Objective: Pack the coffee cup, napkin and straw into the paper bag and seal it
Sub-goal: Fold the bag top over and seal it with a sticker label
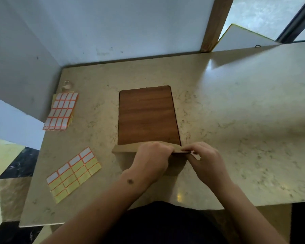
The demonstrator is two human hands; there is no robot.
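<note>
A brown paper bag (125, 148) stands near the table's front edge, seen from above, its top folded flat. My left hand (152, 159) presses and grips the folded top at its middle. My right hand (206, 161) pinches the fold's right end between thumb and fingers. The bag's body is mostly hidden under my hands. No coffee cup, napkin or straw shows in view.
A dark wooden board (147, 115) lies on the marble table (236, 120) just behind the bag. A stack of white label sheets (61, 111) lies at the left, a partly used yellow sheet (73, 174) nearer me. White panels wall off the back and left.
</note>
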